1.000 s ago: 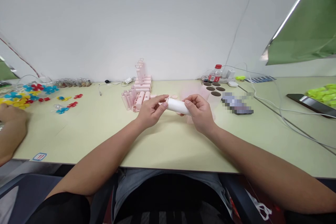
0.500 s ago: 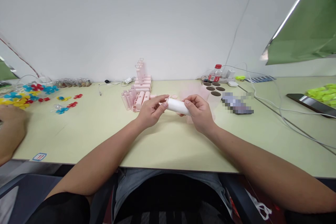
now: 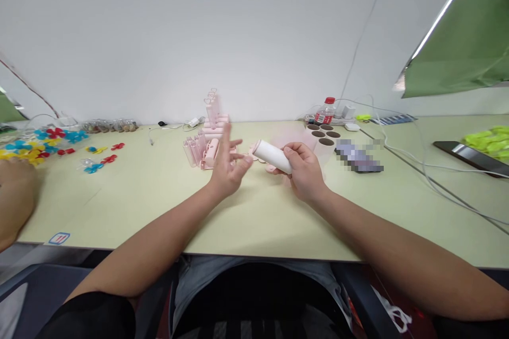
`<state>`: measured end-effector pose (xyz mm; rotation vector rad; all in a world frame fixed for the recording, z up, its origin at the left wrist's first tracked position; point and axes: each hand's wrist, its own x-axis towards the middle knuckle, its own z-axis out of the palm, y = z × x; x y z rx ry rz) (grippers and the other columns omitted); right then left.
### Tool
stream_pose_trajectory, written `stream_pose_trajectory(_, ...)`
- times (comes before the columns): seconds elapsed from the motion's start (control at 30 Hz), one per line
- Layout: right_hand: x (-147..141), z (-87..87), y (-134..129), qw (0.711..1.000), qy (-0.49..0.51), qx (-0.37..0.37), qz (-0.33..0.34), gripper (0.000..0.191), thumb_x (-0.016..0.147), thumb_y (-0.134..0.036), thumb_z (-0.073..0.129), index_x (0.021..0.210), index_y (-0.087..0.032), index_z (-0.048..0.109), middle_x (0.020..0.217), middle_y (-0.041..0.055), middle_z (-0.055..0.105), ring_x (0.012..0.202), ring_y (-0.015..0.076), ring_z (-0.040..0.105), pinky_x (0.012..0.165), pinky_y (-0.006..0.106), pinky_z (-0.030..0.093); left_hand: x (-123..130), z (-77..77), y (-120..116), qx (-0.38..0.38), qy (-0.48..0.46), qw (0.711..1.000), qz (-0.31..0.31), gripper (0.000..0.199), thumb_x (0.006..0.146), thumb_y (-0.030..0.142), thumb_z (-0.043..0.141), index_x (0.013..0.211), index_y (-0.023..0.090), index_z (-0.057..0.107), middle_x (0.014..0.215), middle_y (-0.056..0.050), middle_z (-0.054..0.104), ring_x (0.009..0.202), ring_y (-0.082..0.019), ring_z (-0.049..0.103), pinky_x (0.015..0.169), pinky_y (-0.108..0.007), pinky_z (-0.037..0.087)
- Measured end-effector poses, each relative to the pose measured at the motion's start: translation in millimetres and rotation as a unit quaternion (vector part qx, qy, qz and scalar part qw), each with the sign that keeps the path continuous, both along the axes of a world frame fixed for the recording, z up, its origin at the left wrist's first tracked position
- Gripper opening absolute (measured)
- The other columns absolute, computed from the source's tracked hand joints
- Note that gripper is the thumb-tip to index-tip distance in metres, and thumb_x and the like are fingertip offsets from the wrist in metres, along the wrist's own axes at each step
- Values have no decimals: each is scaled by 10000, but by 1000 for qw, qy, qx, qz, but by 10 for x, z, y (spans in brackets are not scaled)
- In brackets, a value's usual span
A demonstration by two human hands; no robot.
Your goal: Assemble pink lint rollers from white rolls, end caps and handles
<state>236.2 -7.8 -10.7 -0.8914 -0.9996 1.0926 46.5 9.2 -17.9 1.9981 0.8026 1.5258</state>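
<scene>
A white roll (image 3: 273,157) with a pink rim at its left end is held in my right hand (image 3: 305,169), tilted with that end up and to the left. Beside that end, my left hand (image 3: 227,169) is off the roll, its fingers spread and a little blurred. Behind my left hand stand pink cylindrical parts (image 3: 210,152) and clear pink tubes (image 3: 193,150). Small round pink pieces (image 3: 254,151) lie on the table behind the roll, partly covered by it.
Brown-topped cylinders (image 3: 326,141), a red-capped bottle (image 3: 325,111) and a blurred-out item (image 3: 358,156) stand or lie to the right. Cables (image 3: 427,169) cross the right side. Colourful plastic pieces (image 3: 40,144) and another person's hand (image 3: 16,196) are at left.
My left hand has let go of the roll's left end and moved left, fingers spreading. In my right hand, the roll's left end has tipped upward.
</scene>
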Motion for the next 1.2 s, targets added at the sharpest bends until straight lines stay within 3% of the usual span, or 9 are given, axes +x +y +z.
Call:
stream_pose_trajectory(0.17,-37,8,-35,999,3,-30,16,286,770,-447,682,906,-240,538,926,-6,595,665,144,616,457,272,558,90,-54,-63,-98,100,988,-59,808,812,430,701,1513,248,343,1395,-158,513,1001,-231,666,618,-255,547)
stream_pose_trajectory(0.33,-30,19,-127,982,10,56,182,287,773,-371,658,1037,-276,595,1266,27,578,1060,242,618,789,431,614,47,-54,29,-146,18,989,-34,816,838,497,666,1512,189,325,1093,-108,660,811,-170,678,605,-263,553)
stream_pose_trajectory(0.43,-9,-10,-158,965,-35,90,245,418,801,-366,683,1198,-297,573,1296,46,591,1089,248,626,884,454,564,27,-36,69,-182,-46,980,-65,824,846,516,648,1518,212,280,1140,-111,641,731,-139,671,560,-255,550)
stream_pose_trajectory(0.57,-14,-78,-143,952,-97,121,262,594,787,-485,730,1302,-293,504,1173,72,662,1013,257,668,846,445,559,84,-36,14,-197,-67,971,-120,873,836,506,663,1518,216,201,997,-62,675,639,-117,632,520,-238,520)
stream_pose_trajectory(0.67,-77,-148,-130,964,-119,91,218,576,761,-520,747,1240,-274,542,1161,75,669,954,254,676,781,425,572,192,-95,-68,-179,-12,977,-113,680,867,454,630,1440,212,354,918,-31,676,577,-103,579,499,-239,488)
stream_pose_trajectory(0.83,-155,-193,-94,982,-135,62,116,439,755,-509,753,1064,-232,610,1078,53,665,959,219,643,823,381,557,214,-117,-84,-140,43,988,-37,415,941,391,496,1314,210,514,1032,-70,667,720,-135,619,597,-270,518)
stream_pose_trajectory(1.0,-61,-80,-45,996,-48,34,64,443,734,-507,770,1014,-255,536,1033,17,614,819,168,639,687,323,565,-35,102,-77,-97,154,958,-220,809,784,520,707,1490,316,366,1467,-144,470,1134,-267,599,826,-387,561)
stream_pose_trajectory(1.1,-27,-38,-49,996,-19,18,85,453,747,-512,757,1024,-266,497,995,-1,600,770,166,650,678,352,574,-70,172,-132,-52,228,945,-229,1058,666,458,835,1546,351,258,1600,-118,290,1329,-335,459,991,-464,490)
stream_pose_trajectory(1.2,-52,-50,-69,994,-7,3,113,468,748,-508,759,1044,-274,482,1053,7,593,798,177,665,696,382,584,-25,154,-161,-61,235,943,-229,1045,715,437,798,1565,330,199,1599,-122,282,1343,-333,440,1022,-480,462)
